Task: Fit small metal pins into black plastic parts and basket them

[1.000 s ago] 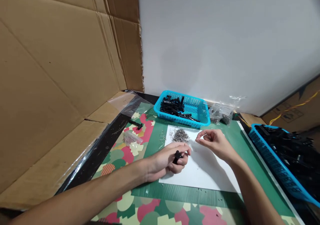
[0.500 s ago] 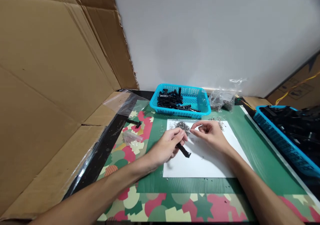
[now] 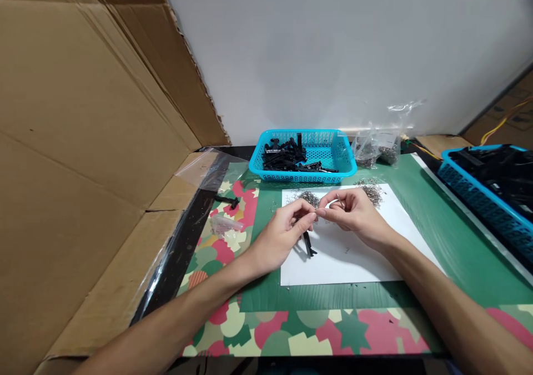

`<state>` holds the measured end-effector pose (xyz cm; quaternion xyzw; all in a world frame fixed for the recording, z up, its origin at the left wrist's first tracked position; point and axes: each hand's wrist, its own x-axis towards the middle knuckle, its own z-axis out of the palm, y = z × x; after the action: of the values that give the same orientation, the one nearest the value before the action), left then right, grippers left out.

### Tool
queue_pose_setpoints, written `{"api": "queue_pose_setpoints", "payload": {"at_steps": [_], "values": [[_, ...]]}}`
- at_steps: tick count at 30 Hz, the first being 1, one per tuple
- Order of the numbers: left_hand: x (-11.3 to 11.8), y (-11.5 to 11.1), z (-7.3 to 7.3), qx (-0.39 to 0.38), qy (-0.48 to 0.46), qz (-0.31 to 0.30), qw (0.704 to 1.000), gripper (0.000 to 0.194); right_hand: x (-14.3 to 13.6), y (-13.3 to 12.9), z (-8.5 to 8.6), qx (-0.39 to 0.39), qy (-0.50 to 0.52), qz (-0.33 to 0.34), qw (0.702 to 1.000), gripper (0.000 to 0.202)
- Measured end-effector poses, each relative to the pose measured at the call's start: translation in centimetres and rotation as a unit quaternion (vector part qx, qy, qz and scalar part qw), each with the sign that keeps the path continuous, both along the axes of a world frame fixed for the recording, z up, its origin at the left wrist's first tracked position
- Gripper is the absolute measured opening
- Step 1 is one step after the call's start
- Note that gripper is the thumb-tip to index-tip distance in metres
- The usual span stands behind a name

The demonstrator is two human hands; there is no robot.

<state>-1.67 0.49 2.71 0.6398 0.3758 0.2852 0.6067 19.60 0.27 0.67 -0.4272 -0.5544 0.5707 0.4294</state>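
Over the white paper [image 3: 337, 266], my left hand [image 3: 283, 233] is closed round a slim black part [image 3: 308, 244], whose lower end sticks out below the fingers. My right hand [image 3: 353, 214] meets it at the fingertips, thumb and index finger pinched together; whatever lies in that pinch is too small to name. Behind the hands are a pile of small metal pieces [image 3: 308, 199] and a second pile [image 3: 372, 193] on the paper's back right.
A blue basket [image 3: 303, 178] with black parts stands behind the paper, beside bags of small pieces [image 3: 370, 151]. Another blue basket [image 3: 483, 189] is at the right. At left lie a black part [image 3: 227, 200], a small plastic bag [image 3: 225, 225] and a cardboard wall [image 3: 83, 114].
My hands have come together at the fingertips. The black part in my left hand now points more steeply downward. The camera view has shifted slightly.
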Motion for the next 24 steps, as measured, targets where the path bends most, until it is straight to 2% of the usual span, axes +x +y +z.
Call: {"api": "queue_pose_setpoints", "payload": {"at_steps": [5, 10, 18, 24], "values": [[-0.1, -0.3, 0.2, 0.094, 0.037, 0.012, 0.995, 0.025, -0.2, -0.1, -0.2, 0.001, -0.007, 0.007, 1.000, 0.037], [-0.1, -0.3, 0.0, 0.117, 0.040, 0.030, 0.992, 0.025, -0.2, -0.1, -0.3, 0.000, -0.011, 0.005, 1.000, 0.039], [-0.1, -0.1, -1.0, 0.072, -0.012, 0.020, 0.997, 0.018, -0.2, -0.2, 0.1, 0.035, -0.019, -0.075, 0.996, 0.036], [-0.2, -0.1, -1.9, 0.008, -0.021, -0.005, 1.000, 0.026, 0.1, 0.1, -0.1, -0.013, -0.062, -0.049, 0.997, 0.024]]}}
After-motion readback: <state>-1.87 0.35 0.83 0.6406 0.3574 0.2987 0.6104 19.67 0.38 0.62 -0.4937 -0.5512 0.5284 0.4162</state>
